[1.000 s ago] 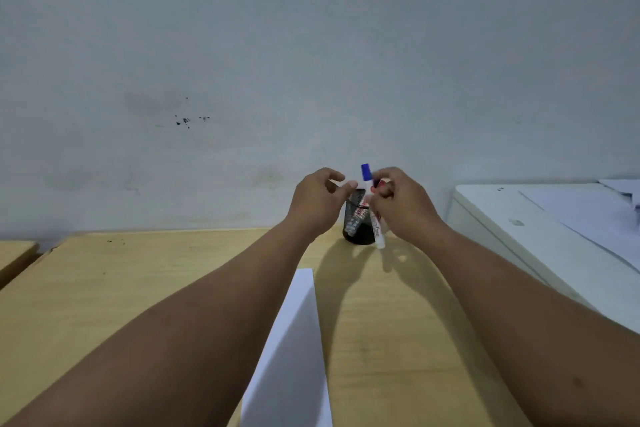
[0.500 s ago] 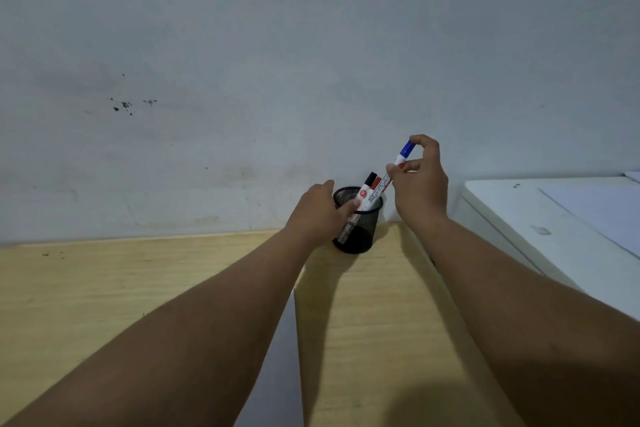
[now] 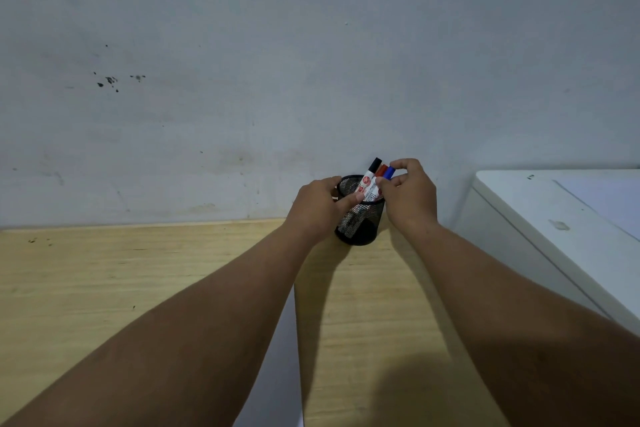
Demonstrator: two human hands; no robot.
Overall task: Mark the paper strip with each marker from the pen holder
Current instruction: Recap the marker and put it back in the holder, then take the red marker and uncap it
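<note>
A black mesh pen holder (image 3: 363,230) stands on the wooden table against the wall. Three markers lean in it: a black-capped marker (image 3: 369,174), a red-capped marker (image 3: 381,170) and a blue-capped marker (image 3: 390,173). My left hand (image 3: 320,208) wraps around the holder's left side, thumb across its rim. My right hand (image 3: 408,196) pinches the blue-capped marker by its cap, with the marker's body down inside the holder. The white paper strip (image 3: 280,367) lies on the table between my forearms, mostly hidden by my left arm.
A white cabinet top (image 3: 554,218) stands higher than the table on the right, with a sheet of paper (image 3: 613,198) on it. The grey wall rises directly behind the holder. The wooden table (image 3: 104,270) stretches to the left.
My right hand has lowered the blue-capped marker from above the holder down into it, beside the other two. My left hand has stayed on the holder. The camera has tilted slightly.
</note>
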